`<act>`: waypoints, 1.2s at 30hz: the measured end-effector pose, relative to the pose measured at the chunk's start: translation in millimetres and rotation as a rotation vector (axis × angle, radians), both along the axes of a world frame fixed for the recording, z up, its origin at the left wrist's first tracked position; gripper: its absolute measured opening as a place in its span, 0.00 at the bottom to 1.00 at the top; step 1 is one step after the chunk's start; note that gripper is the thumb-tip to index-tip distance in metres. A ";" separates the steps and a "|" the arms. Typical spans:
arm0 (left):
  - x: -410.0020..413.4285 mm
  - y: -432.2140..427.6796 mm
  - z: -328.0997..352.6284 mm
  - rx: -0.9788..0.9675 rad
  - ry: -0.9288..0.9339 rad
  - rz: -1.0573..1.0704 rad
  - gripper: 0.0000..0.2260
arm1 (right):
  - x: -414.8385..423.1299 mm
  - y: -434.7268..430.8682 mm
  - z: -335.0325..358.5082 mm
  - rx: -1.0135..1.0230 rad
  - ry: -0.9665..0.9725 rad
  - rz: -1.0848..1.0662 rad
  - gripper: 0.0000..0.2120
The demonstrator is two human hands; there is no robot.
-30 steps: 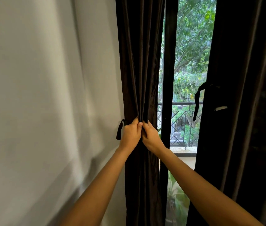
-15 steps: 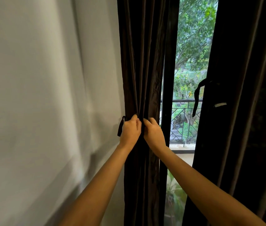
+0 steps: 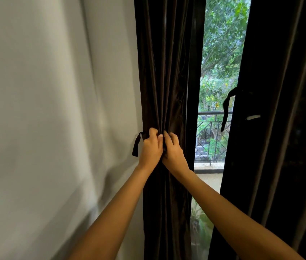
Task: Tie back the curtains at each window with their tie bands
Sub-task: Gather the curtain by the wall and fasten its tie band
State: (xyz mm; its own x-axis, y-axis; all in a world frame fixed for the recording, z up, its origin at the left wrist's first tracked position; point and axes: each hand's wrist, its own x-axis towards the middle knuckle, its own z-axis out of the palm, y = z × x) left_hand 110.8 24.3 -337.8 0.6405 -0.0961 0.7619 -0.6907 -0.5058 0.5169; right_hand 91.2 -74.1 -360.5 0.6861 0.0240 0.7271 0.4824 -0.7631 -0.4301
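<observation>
A dark brown curtain (image 3: 165, 72) hangs gathered beside the window's left edge. A dark tie band (image 3: 136, 143) goes round it at hand height, with one loose end dangling on the left. My left hand (image 3: 151, 147) and my right hand (image 3: 173, 152) meet at the front of the gathered folds, fingers curled and pinching the band there; the band between them is hidden. A second dark curtain (image 3: 279, 128) fills the right side, with its own tie band (image 3: 226, 107) hanging from its left edge.
A plain grey wall (image 3: 54, 109) takes up the left half. Between the curtains a narrow strip of window (image 3: 216, 91) shows trees, a black balcony railing (image 3: 210, 139) and a dark vertical frame (image 3: 192, 91).
Both hands stay together on the left curtain's band. My fingers have shifted slightly at the band, and the view has drifted a little to the left.
</observation>
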 end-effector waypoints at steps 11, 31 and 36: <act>8.2 1.6 -7.1 -0.110 -0.037 0.020 0.07 | 9.4 -0.5 6.7 0.235 -0.107 -0.035 0.14; 30.8 25.7 -2.2 -0.538 0.213 0.239 0.18 | 13.3 -3.6 -8.3 0.206 -0.098 -0.175 0.15; 41.3 25.4 0.8 -0.394 0.263 0.178 0.24 | 18.1 -2.3 -11.7 0.080 -0.190 -0.195 0.15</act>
State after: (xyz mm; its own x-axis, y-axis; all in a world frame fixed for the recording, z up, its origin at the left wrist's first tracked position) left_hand 152.1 49.7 -337.0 0.7957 0.2944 0.5293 -0.4326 -0.3355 0.8369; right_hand 109.2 -76.4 -372.2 0.5235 -0.1577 0.8373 0.4076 -0.8166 -0.4087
